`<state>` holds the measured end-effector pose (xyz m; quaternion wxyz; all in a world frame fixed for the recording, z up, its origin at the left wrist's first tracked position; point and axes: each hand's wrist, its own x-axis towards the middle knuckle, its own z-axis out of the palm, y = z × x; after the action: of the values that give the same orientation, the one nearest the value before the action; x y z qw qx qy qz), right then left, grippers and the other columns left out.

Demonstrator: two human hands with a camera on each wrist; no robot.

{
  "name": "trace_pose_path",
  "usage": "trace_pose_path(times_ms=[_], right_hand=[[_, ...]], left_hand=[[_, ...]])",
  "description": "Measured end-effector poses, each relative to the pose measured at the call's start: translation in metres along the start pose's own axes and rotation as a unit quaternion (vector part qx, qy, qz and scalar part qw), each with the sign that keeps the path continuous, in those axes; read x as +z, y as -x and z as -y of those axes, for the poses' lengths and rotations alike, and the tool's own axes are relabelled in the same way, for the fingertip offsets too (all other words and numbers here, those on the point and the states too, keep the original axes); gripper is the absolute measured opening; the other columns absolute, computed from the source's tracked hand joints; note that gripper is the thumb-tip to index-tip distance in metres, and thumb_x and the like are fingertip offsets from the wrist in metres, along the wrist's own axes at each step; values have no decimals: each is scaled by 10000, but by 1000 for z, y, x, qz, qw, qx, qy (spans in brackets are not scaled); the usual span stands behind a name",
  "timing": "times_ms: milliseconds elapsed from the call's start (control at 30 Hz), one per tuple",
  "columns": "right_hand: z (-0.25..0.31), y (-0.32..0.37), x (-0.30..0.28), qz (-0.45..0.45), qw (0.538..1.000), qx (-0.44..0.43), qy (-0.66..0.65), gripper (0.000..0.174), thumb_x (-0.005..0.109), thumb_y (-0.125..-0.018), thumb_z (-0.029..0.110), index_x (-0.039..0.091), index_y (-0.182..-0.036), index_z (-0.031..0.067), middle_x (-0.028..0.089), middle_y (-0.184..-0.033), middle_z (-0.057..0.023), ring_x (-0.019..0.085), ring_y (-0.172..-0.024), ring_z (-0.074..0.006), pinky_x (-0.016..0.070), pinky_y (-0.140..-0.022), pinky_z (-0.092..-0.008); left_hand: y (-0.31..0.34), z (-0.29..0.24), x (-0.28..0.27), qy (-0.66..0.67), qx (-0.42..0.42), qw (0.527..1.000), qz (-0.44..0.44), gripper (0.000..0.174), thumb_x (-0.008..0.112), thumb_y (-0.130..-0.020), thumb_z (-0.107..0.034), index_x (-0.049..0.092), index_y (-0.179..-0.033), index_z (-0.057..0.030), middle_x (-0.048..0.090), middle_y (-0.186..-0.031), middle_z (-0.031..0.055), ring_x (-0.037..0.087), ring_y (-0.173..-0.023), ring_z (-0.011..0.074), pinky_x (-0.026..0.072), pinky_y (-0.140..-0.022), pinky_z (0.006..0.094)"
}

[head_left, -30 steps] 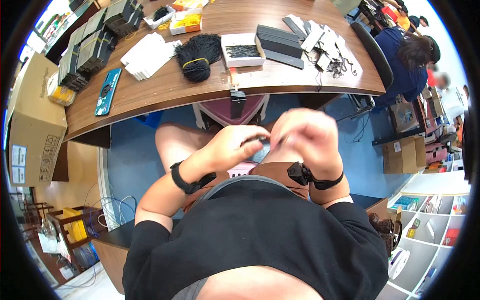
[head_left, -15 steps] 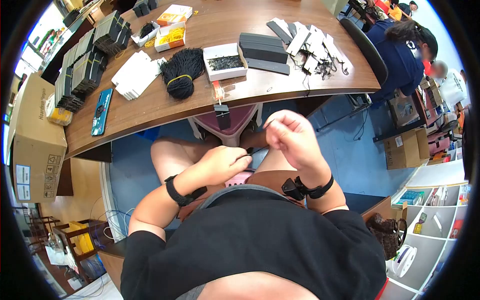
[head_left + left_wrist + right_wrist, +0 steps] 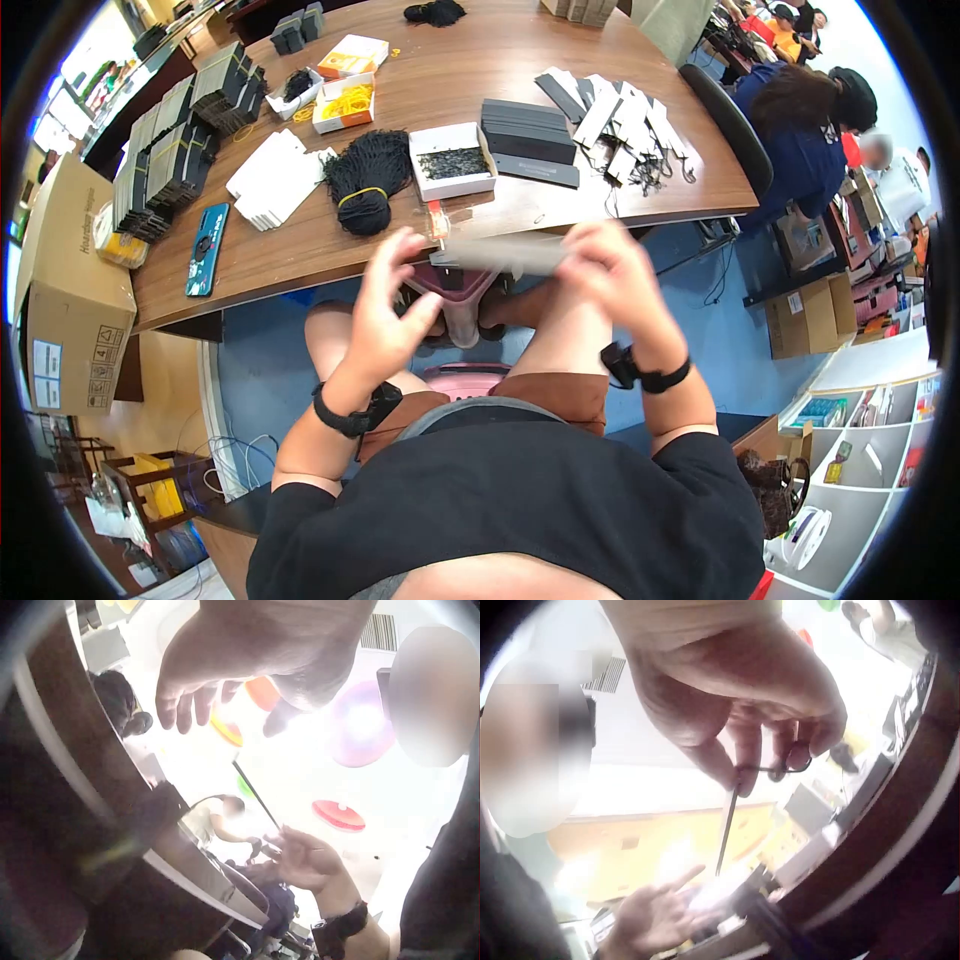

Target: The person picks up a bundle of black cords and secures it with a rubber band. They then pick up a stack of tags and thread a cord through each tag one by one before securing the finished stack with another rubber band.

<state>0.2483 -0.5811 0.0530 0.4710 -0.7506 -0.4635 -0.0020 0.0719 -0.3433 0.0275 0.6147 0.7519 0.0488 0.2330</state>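
Note:
My right hand (image 3: 612, 272) pinches one end of a thin, flat grey card strip (image 3: 510, 255), blurred in the head view. Seen edge-on in the right wrist view, the strip (image 3: 726, 832) points away from the thumb and fingertips. A dark cord loop (image 3: 804, 766) hangs around the curled fingers there. To the left, my left hand (image 3: 392, 305) is raised with its fingers spread and holds nothing. The strip's free end points towards its palm side. Both hands are above the lap, by the table's front edge.
On the table (image 3: 330, 270) stand a white box of small black pieces (image 3: 452, 160), a bundle of black cords (image 3: 368, 180), dark strips (image 3: 528, 140), white tags with cords (image 3: 625, 120), white cards (image 3: 275, 190) and a phone-like teal object (image 3: 207, 250). A pink stool (image 3: 465, 285) sits below.
The hands were close together over the lap, then drew apart. Now the left hand has opened and risen, and the right holds the grey strip out to the left, near the table edge.

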Motion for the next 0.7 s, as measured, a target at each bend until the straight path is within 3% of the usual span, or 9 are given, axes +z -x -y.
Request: trace_pose_path(times_ms=[67, 133, 200, 233, 300, 333, 400, 533, 700], right_hand=[[-25, -20, -26, -157, 965, 96, -185, 118, 696, -856, 146, 668, -883, 34, 627, -873, -7, 534, -783, -85, 429, -706, -249], [-71, -41, -55, -219, 947, 133, -192, 178, 681, -883, 190, 664, -945, 24, 603, -864, 16, 513, -795, -57, 409, -695, -233], [-98, -65, -65, -245, 941, 221, -69, 222, 670, -883, 214, 660, -983, 15, 626, -886, -49, 560, -808, -139, 423, -752, -273], [-109, -69, -59, -295, 934, 147, 140, 230, 673, -875, 213, 659, -992, 15, 631, -900, -76, 572, -818, -181, 431, -770, -297], [-127, -69, -49, -350, 771, -22, 531, 250, 680, -857, 211, 657, -1011, 15, 642, -928, -130, 597, -839, -265, 446, -808, -346], [-106, -64, -35, -321, 848, -9, 423, 274, 697, -826, 197, 657, -1041, 31, 633, -1024, -180, 585, -969, -360, 448, -864, -424], [-88, -44, -2, -181, 966, -6, 185, 281, 714, -801, 176, 665, -1054, 63, 619, -1104, -144, 560, -1065, -337, 438, -896, -426], [-46, -19, 51, -71, 941, -99, 316, 312, 745, -748, 143, 678, -1050, 111, 645, -1051, -70, 579, -1038, -278, 434, -887, -389], [-65, -11, 69, -173, 927, -127, 309, 209, 733, -745, 72, 712, -950, 108, 669, -1009, -16, 596, -993, -245, 443, -865, -371]], left_hand=[[1, -8, -18, -39, 27, 997, -67, 559, 643, -864, -85, 429, -1376, -16, 557, -1264, 119, 537, -1164, 199, 408, -1015, 343], [4, -11, -34, 8, -2, 1000, -22, 391, 603, -893, -46, 530, -1274, 4, 613, -1160, 93, 585, -1059, 167, 444, -967, 316], [2, -6, -33, 26, 9, 999, -39, 300, 595, -885, -31, 598, -1183, 0, 648, -1073, 86, 609, -974, 153, 481, -873, 286], [3, -2, -33, 40, -15, 999, -28, 283, 599, -892, -34, 600, -1174, -4, 655, -1045, 81, 608, -968, 145, 481, -877, 288], [8, 3, -30, 44, -27, 999, -4, 216, 601, -904, -37, 628, -1115, -2, 657, -1020, 70, 616, -956, 136, 489, -861, 283], [10, 10, -30, 28, -21, 999, 10, 197, 603, -906, -41, 636, -1097, 0, 657, -1016, 67, 618, -955, 133, 492, -855, 282], [16, 20, -28, 45, -40, 998, 17, 179, 606, -904, -41, 649, -1074, -5, 652, -1018, 65, 622, -950, 134, 495, -845, 278], [18, 37, -26, -20, -38, 999, -2, 188, 633, -880, -46, 651, -1063, -8, 627, -996, 61, 618, -887, 135, 502, -772, 273], [4, 41, -12, -121, 18, 992, -38, 279, 711, -803, -61, 617, -1063, -20, 559, -991, 58, 562, -785, 118, 458, -669, 240]])
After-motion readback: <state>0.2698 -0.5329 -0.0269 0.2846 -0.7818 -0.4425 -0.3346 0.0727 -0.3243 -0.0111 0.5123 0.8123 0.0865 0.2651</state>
